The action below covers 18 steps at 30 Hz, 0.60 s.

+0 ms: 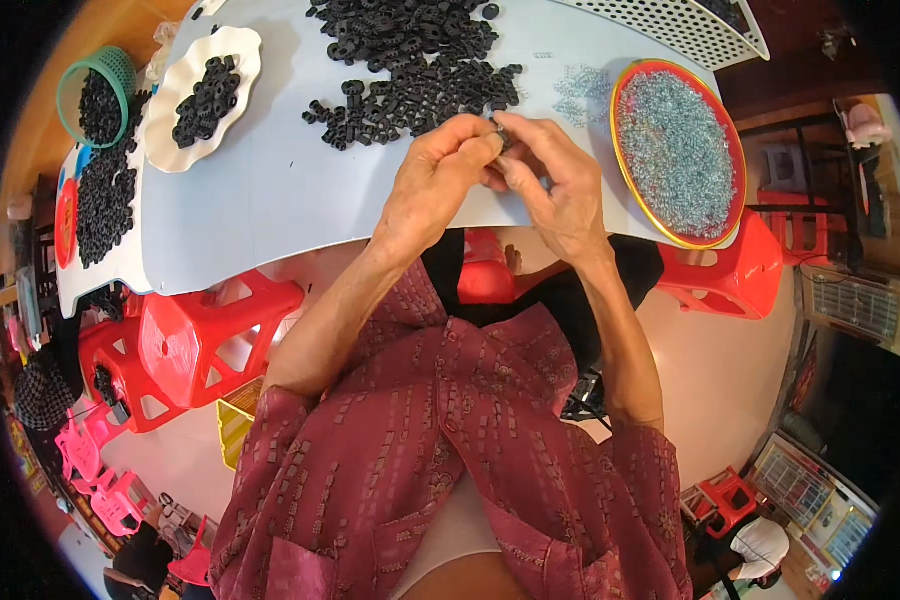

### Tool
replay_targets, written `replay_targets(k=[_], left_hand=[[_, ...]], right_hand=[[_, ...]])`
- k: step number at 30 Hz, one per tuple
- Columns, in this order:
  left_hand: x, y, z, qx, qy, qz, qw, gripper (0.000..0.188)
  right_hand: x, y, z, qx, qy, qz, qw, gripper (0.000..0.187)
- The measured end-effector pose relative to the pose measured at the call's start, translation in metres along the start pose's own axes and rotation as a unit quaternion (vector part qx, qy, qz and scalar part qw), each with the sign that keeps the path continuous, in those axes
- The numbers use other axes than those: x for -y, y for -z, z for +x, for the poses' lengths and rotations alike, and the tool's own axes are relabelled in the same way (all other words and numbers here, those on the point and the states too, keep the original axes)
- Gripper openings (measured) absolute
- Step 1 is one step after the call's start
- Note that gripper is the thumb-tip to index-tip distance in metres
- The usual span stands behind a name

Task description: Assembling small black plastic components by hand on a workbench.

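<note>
Black ring part (500,133), small and dark, sits pinched between the fingertips of both hands just above the middle of the head view, over the near edge of the pale blue-white table (270,190). Left hand (435,185) comes in from the lower left, its fingers curled narrow with thumb and forefinger closed on the part; right hand (555,190) meets it from the right, fingers likewise drawn close on the same piece, though whether a second tiny piece sits between them is too small to tell. Directly behind, at top centre, lies the loose heap of black rings (410,70); at upper right a round red-rimmed tray of small silvery-blue pieces (678,152) lies just beside the right hand. At upper left stand a white scalloped plate (175,140) bearing more rings and a green basket (120,70). Doing this well likely means keeping the grip on the rim, turning the part with the fingertips only, and holding it low over the table so a dropped piece stays near.
</note>
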<state>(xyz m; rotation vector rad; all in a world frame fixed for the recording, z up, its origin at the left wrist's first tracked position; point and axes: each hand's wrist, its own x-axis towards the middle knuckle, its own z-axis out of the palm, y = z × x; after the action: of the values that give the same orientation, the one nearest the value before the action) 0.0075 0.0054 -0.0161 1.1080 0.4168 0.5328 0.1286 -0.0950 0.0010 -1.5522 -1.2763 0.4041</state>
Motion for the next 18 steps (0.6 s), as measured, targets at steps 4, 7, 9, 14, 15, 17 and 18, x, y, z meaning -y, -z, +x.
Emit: replay_targets(k=[4,7,9,14,15,17,18], left_hand=[[-0.002,-0.003,0.003,0.007,0.012,-0.023,1.0,0.018],[-0.004,0.004,0.004,0.016,0.025,-0.041,0.999,0.019],[-0.002,0.004,0.002,0.004,0.015,-0.028,0.999,0.019],[0.001,-0.003,-0.007,-0.03,-0.043,0.037,0.998,0.019],[0.001,-0.005,-0.009,-0.031,-0.058,0.037,0.997,0.018],[0.0,-0.006,-0.012,-0.029,-0.07,0.067,0.995,0.017],[0.0,-0.008,-0.013,-0.03,-0.089,0.069,0.993,0.018]], right_hand=[[-0.014,0.003,-0.002,-0.046,0.02,0.1,0.994,0.031],[-0.006,0.009,-0.005,-0.129,-0.072,0.192,0.97,0.026],[0.0,0.017,-0.01,-0.133,-0.08,0.179,0.972,0.023],[0.016,0.032,-0.021,0.004,-0.039,-0.087,0.995,0.021],[0.018,0.029,-0.024,0.021,-0.036,-0.112,0.993,0.023],[0.017,0.025,-0.028,0.057,-0.005,-0.172,0.984,0.021],[0.019,0.025,-0.027,0.062,0.031,-0.208,0.976,0.02]])
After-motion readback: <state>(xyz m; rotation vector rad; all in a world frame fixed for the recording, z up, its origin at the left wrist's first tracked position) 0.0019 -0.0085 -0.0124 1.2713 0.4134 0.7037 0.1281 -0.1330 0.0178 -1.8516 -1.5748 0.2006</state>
